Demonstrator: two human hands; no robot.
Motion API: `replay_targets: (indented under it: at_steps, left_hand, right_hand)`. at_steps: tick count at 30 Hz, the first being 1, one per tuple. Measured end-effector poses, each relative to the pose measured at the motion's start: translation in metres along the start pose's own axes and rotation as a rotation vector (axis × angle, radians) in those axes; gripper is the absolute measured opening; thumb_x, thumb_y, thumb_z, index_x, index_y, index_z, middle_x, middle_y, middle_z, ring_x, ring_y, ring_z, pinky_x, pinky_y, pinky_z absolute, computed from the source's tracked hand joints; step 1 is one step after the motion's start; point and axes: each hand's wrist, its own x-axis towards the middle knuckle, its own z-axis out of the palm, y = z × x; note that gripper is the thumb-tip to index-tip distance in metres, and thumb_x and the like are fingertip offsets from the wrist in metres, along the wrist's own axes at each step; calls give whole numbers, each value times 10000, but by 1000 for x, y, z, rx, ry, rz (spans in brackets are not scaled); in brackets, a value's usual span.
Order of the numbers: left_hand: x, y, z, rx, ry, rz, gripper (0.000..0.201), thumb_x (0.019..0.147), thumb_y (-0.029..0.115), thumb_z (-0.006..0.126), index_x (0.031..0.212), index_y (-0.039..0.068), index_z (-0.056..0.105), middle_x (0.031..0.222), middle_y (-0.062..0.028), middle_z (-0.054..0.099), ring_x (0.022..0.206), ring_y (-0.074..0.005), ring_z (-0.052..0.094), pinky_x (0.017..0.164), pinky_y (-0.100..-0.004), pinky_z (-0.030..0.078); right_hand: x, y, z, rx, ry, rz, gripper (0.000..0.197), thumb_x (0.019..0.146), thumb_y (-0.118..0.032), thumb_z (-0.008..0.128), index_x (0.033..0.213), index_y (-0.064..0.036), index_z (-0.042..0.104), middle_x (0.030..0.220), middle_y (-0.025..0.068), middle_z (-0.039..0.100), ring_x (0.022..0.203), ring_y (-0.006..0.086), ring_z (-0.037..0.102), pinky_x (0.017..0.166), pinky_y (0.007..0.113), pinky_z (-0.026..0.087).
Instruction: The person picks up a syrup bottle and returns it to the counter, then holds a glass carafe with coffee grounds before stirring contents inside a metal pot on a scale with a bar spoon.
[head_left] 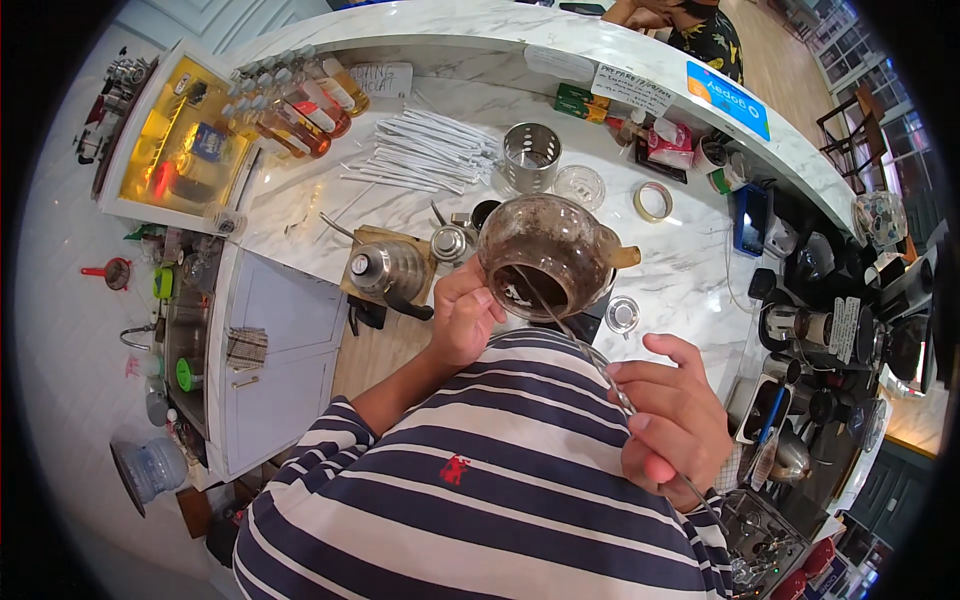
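Note:
My left hand (466, 318) grips the rim of a round glass teapot (540, 232), its wall clouded brown and its mouth tilted toward me. A stubby amber-coloured spout sticks out on the right. Dark residue and a small white patch show inside. Between the fingers of my right hand (678, 420) runs a long, thin metal bar spoon (578, 342) with a twisted shaft, its far end reaching into the mouth; the tip is hard to make out. Left of the pot, a steel gooseneck kettle (372, 270) stands on a wooden board, with a small steel pot (450, 243) beside it.
Paper-wrapped straws (430, 150) lie in a heap beside a perforated steel cylinder (532, 160). A tape roll (653, 201) and a small round lid (622, 315) lie to the right. Bottles (320, 105) line the back left. Coffee gear crowds the right. Beyond the raised counter sits another person (708, 45).

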Motion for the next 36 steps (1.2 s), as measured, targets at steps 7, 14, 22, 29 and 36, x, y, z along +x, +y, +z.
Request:
replay_targets:
  at_steps: [7,14,22,29,36]
  left_hand:
    - [1,2,1,36,-30,10,296,894,187,515,763,-56,620,826,-97,596,661,-113,491,583,-254,357]
    - [2,4,1,108,-66,-5,256,884,82,511,646,-10,532,1174,-221,594,859,-179,577,612,-251,472]
    - [4,6,3,164,-19,3,291,889,104,510,630,-22,548,1177,-216,592,876,-179,574,659,-263,472]
    - [4,7,7,316,-12,-26,311,881,123,494,622,-27,581,1152,-222,616,909,-190,575,763,-303,445]
    - [7,6,7,358,-53,-7,324,880,134,490,614,-25,584,1134,-228,630,951,-207,576,778,-307,444]
  right_hand:
    - [-6,-1,-10,67,-6,38,377,1045,-385,493,1060,-14,557,866,166,662,867,366,721,894,616,515]
    - [0,2,-2,-5,70,68,366,1053,-375,479,1060,-17,557,882,171,673,873,358,725,910,609,512]
    - [-7,2,-12,60,28,59,362,1048,-371,492,1062,-17,569,885,169,675,857,353,723,910,613,509]
    - [0,8,0,-9,120,70,360,1046,-360,498,1049,-8,575,878,166,675,856,345,723,925,610,504]
    - [-5,6,-3,-23,57,128,406,1079,-433,384,1037,-53,518,774,150,669,784,325,720,930,617,492]
